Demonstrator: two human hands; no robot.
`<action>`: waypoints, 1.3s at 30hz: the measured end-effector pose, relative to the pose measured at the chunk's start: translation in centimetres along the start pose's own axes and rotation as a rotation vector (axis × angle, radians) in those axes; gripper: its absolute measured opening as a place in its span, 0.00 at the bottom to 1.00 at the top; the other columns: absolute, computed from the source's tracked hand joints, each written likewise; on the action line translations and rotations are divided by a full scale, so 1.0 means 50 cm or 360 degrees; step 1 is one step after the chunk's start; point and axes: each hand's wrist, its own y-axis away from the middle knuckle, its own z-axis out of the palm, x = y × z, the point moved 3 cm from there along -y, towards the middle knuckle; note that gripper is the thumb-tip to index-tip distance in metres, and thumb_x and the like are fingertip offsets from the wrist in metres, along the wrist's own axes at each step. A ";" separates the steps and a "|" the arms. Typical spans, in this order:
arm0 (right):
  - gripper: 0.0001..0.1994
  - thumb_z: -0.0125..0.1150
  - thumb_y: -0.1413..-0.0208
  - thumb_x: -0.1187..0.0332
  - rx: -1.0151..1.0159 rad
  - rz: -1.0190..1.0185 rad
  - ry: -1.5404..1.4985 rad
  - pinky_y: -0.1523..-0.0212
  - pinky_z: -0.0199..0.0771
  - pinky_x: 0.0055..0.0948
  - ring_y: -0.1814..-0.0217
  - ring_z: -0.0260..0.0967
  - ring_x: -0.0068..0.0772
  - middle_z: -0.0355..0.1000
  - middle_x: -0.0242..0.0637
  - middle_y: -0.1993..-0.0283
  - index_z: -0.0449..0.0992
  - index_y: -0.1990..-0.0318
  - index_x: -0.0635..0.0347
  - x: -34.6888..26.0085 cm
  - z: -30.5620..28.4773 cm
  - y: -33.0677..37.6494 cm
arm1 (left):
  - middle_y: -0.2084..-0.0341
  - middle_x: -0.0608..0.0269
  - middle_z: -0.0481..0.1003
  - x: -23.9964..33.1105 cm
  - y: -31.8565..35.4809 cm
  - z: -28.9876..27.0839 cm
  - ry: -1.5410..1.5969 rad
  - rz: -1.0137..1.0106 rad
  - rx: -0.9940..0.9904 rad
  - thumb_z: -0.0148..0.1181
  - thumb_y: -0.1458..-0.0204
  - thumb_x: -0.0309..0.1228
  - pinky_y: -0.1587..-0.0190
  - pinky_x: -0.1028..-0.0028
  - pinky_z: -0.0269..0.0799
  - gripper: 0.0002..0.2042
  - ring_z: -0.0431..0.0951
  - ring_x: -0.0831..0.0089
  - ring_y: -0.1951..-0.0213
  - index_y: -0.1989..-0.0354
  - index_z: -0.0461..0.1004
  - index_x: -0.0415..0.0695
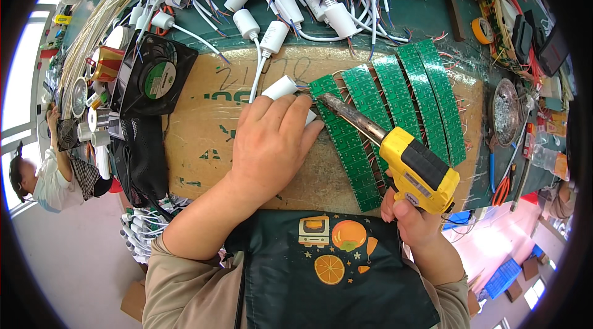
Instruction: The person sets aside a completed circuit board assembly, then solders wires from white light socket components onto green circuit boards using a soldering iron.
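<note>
My left hand (269, 143) is closed over a white plastic cylinder with a cable (279, 87), near the left end of the green circuit boards (352, 153). Its fingertips hide part of what they grip. My right hand (412, 223) is wrapped round the handle of a yellow and black soldering gun (426, 171). The gun's metal barrel points up and left, with its tip by the left-hand fingers and the thin wires at the edge of the nearest board. Several board strips lie side by side, with red and white wires along their edges.
Many white cylinders with cables (275, 37) are heaped at the back of a worn brown board (201, 119). A black fan (159, 79) stands at the left. On the right are a metal dish (505, 111), orange tape (482, 31) and pliers (503, 190). Another person (52, 177) is at far left.
</note>
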 end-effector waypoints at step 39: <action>0.29 0.68 0.44 0.58 -0.0059 -0.0041 0.0116 0.76 0.69 0.28 0.78 0.66 0.28 0.69 0.40 0.73 0.66 0.43 0.69 -0.010 0.000 -0.007 | 0.30 0.44 0.61 -0.034 -0.066 -0.004 0.0177 -0.0436 -0.0325 0.64 0.53 0.28 0.27 0.49 0.47 0.04 0.51 0.37 0.27 0.71 0.82 0.42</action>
